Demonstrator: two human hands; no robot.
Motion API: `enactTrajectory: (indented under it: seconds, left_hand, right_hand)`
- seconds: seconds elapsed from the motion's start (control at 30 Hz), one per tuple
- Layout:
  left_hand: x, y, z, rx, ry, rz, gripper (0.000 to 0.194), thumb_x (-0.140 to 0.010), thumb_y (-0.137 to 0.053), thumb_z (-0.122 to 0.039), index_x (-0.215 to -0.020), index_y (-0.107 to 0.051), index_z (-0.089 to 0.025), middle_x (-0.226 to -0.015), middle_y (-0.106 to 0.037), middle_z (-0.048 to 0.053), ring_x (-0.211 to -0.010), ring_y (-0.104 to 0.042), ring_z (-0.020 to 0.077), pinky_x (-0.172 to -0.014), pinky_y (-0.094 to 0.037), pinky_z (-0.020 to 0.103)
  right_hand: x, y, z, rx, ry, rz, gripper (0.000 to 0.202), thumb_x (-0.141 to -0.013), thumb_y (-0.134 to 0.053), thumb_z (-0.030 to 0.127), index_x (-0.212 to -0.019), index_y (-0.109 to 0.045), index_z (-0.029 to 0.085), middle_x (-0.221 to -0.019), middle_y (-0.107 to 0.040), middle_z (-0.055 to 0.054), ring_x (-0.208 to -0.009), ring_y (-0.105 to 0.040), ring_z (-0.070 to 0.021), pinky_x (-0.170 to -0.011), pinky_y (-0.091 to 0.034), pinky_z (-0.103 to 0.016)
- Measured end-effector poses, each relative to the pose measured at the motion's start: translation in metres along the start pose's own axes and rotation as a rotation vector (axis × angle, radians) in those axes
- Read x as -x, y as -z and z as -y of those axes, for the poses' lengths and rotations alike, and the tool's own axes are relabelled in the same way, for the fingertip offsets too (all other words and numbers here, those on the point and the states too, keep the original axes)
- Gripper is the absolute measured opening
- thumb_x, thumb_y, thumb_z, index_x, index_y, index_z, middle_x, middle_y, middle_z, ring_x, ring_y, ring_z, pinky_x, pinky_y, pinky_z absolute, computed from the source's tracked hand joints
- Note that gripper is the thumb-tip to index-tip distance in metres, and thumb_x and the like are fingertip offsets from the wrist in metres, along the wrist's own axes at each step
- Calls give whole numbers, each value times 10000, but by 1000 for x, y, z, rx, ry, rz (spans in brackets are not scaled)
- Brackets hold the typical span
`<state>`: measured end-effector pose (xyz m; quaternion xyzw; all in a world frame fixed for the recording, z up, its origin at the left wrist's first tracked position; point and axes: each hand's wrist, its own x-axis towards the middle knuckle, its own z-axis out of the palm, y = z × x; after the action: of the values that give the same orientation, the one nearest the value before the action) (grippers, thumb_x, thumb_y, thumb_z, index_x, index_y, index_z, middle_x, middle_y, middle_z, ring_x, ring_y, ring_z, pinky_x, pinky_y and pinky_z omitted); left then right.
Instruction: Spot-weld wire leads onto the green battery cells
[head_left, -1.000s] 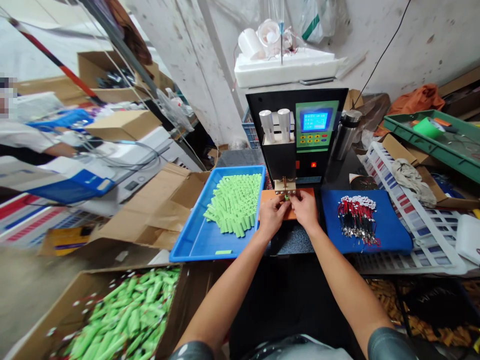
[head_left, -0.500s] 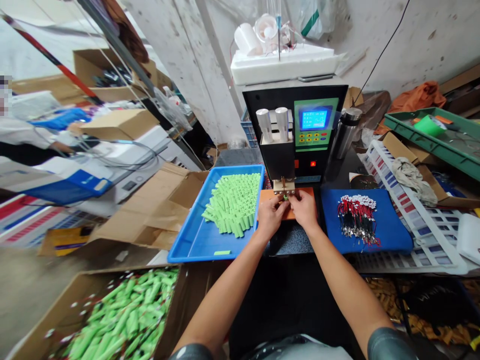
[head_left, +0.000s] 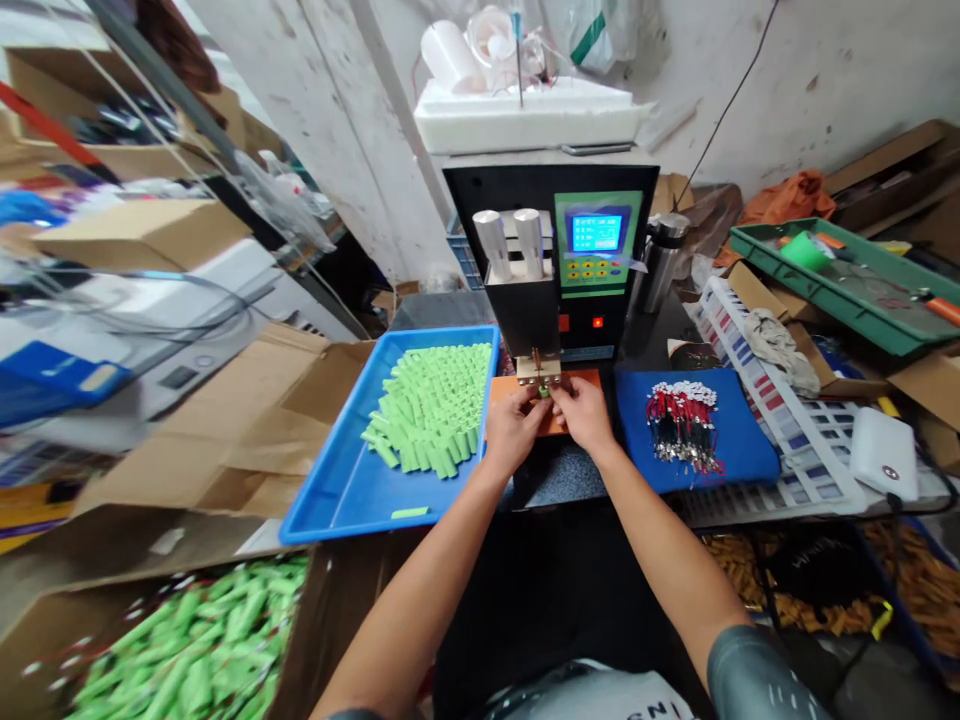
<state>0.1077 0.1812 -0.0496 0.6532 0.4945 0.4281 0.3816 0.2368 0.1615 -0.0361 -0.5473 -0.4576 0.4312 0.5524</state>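
Observation:
My left hand (head_left: 516, 428) and my right hand (head_left: 583, 412) meet under the copper electrodes (head_left: 537, 362) of a black spot welder (head_left: 517, 325). Fingers of both are pinched around a small green battery cell (head_left: 544, 391), whose end shows between the fingertips. Most of the cell is covered by the fingers, and whether a wire lies on it I cannot tell. Beneath the hands is an orange pad (head_left: 501, 388). Left of them, a blue tray (head_left: 337, 490) holds many green cells (head_left: 431, 405). To the right, red and black wire leads (head_left: 684, 425) with white connectors lie on a blue cloth (head_left: 739, 440).
A carton of wired green battery packs (head_left: 187, 640) stands low at the left. A white plastic basket (head_left: 799, 450), a white box-shaped device (head_left: 885, 453) and a green tray (head_left: 847, 290) are at the right. A steel flask (head_left: 664, 262) stands beside the welder.
My view has turned to the right, so the scene sits further left. Both hands stay under the electrodes with the cell. The welder's screen display looks different.

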Motion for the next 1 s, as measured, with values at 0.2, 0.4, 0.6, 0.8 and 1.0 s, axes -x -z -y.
enactTrajectory:
  seconds: [0.2,0.4,0.6,0.8,1.0]
  left_hand:
    - [2,-1,-3,-83,9,-8,367,-777,-666,-475,-930,-740,-150,-655,-648,14,-604,-549,139,-571,-403,233]
    - [21,12,-27,-48,-9,46,320,-802,-641,-465,-749,-671,-150,-620,-592,-8,-569,-500,115,-567,-380,232]
    - [67,40,-38,-58,-53,-40,277,-788,-676,-441,-779,-691,-164,-724,-636,3,-691,-555,139,-691,-439,250]
    - [100,67,-27,-75,-25,-166,310,-747,-716,-446,-885,-730,-168,-773,-682,19,-723,-564,159,-736,-461,278]
    - [109,74,-19,-29,25,-197,334,-734,-736,-438,-908,-737,-153,-819,-707,40,-746,-576,162,-763,-474,285]
  right_hand:
    - [13,60,0,40,-6,-107,310,-778,-637,469,-843,-642,166,-563,-587,32,-412,-515,-98,-395,-421,-200]
    - [-3,149,-9,853,-61,-250,156,-857,-544,216,-831,-686,156,-765,-717,-68,-734,-685,-183,-679,-516,-256]
    - [-18,147,-4,1394,-167,-56,257,-907,-491,145,-1004,-725,107,-1073,-718,-209,-1042,-684,-280,-888,-491,-332]
    - [-24,138,-5,1426,-253,-33,286,-879,-556,122,-1122,-703,89,-1132,-694,-252,-1085,-678,-287,-921,-488,-328]
    - [-29,144,-6,1395,-270,-28,312,-834,-613,137,-1128,-706,88,-1118,-704,-251,-1084,-679,-280,-923,-483,-315]
